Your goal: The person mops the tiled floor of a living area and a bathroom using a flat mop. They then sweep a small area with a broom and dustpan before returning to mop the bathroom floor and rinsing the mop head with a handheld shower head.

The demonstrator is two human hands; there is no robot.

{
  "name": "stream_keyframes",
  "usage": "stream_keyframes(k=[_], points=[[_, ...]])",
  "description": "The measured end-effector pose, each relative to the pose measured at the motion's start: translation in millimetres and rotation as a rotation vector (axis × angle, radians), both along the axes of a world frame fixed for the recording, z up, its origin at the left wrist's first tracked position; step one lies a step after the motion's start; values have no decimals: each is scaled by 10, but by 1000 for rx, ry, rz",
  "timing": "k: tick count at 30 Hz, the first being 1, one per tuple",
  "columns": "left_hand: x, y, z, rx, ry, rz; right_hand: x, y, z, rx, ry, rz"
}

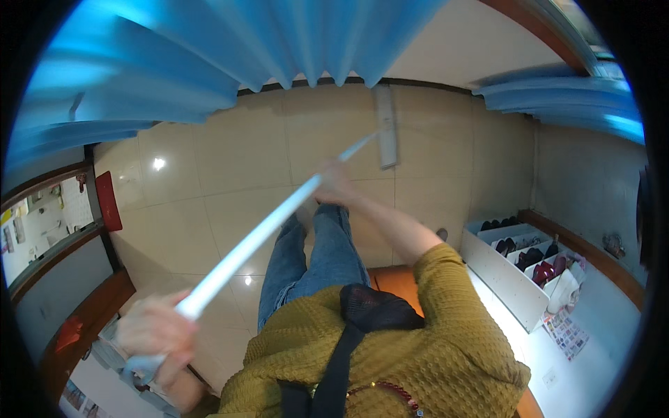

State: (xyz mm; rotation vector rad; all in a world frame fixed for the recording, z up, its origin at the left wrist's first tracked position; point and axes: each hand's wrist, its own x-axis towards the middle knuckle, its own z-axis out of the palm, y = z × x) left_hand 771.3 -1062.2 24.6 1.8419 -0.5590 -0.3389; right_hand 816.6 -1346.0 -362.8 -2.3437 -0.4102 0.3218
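Note:
A pale blue pole (pixel 256 243) runs slantwise before me, from its near end at lower left toward a flat mop head (pixel 387 141) on the tiled floor. My left hand (pixel 154 326), blurred, grips the pole close to its top end, where a light blue loop or grip (pixel 141 364) sticks out below the fingers. Farther down, my right hand (pixel 334 183) is wrapped around the shaft, also blurred. The mop head lies narrow and lengthwise, its far end close to the dark baseboard (pixel 308 82).
Blue curtains (pixel 313 42) hang along the far side. On the right stands a white shoe rack (pixel 504 279) holding several shoes. A red mat or board (pixel 108 201) is by the left doorway. An orange-brown surface (pixel 394 282) shows beside my legs, over beige floor tiles (pixel 240 157).

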Motion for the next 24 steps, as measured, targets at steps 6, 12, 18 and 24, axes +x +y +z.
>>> stream_keyframes(k=[6,12,18,24], points=[[-362,306,1141,497,4,-6,66,1374,863,134,162,291],[-299,546,1441,365,-110,-453,51,1140,1337,279,172,295],[-279,836,619,56,-129,-425,-94,7,1314,17,49,108],[292,-1116,-245,-141,5,-311,-146,-1656,752,-131,112,-173]])
